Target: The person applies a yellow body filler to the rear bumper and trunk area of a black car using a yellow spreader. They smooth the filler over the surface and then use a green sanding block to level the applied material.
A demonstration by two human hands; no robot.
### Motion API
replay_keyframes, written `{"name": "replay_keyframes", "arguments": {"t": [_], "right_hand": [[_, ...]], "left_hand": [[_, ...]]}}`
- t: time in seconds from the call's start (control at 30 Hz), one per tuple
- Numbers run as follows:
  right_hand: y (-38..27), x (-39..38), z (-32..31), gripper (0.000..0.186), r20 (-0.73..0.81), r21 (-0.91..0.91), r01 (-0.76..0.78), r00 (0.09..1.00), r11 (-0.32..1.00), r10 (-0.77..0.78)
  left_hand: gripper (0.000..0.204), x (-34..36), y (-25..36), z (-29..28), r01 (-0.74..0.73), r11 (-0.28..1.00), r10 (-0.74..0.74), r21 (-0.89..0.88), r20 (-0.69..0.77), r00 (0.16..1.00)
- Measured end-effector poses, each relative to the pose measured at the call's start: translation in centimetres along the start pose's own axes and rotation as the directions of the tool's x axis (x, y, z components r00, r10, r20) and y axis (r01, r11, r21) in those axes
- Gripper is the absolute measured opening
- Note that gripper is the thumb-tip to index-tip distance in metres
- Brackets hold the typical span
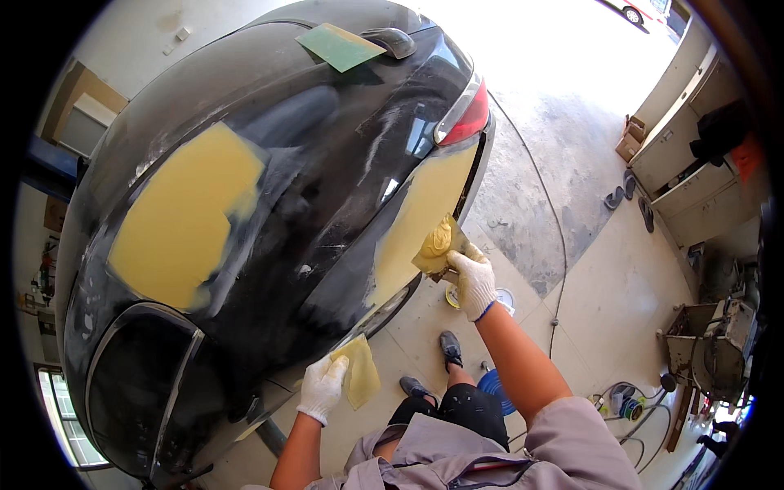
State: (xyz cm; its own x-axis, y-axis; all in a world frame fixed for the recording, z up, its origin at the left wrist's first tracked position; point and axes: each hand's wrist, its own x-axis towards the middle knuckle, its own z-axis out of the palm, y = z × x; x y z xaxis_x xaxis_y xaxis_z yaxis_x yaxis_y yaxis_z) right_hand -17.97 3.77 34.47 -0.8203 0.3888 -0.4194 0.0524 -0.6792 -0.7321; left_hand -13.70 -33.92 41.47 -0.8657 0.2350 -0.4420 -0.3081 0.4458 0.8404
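Glaring daylight (563,49) meets a pale tiled floor (604,302), cabinets (702,214) right, window (62,412) left.

Place: vehicle body-repair workshop. Evidence around me: black car (286,208), paintwork dulled and scuffed, bearing broad yellow filler patches (184,224); yellow paste (438,237) heaped on small plate in my gloved right hand (472,280); tiled floor (608,318), grey and stained toward wide daylit opening (555,45); vehicle (631,15) parked outside; hose or cable (562,245) across floor; cabinets (678,135) along right wall, cardboard box (630,140) near; worn metal equipment (694,347) at right, loose hoses (639,445) beside it.
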Motion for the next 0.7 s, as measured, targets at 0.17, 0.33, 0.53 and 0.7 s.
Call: {"name": "replay_keyframes", "arguments": {"t": [0.17, 0.33, 0.53, 0.7], "right_hand": [[-0.7, 11.7, -2.1, 0.042, -0.141, -0.172, 0.304, 0.934, 0.937, -0.329], [-3.1, 13.4, 3.0, 0.041, -0.117, -0.562, 0.364, 0.854, 0.743, -0.506], [3.5, 6.1, 8.8, 0.044, 0.008, -0.858, 0.357, 0.728, 0.370, -0.685], [6.5, 2.7, 5.8, 0.044, 0.155, -0.810, 0.482, 0.723, 0.333, -0.673]], "left_hand": [[0.037, -1.0, -1.2, -0.1, 0.138, 0.987, -0.142, 0.083, 0.040, 0.989], [0.032, -2.4, -2.1, -0.4, 0.257, 0.960, -0.259, 0.112, -0.001, 0.966], [0.035, -3.2, -3.5, -0.7, 0.274, 0.958, -0.276, 0.088, 0.009, 0.961], [0.036, -3.0, -4.5, -1.0, 0.261, 0.962, -0.265, 0.085, 0.040, 0.963]]}}
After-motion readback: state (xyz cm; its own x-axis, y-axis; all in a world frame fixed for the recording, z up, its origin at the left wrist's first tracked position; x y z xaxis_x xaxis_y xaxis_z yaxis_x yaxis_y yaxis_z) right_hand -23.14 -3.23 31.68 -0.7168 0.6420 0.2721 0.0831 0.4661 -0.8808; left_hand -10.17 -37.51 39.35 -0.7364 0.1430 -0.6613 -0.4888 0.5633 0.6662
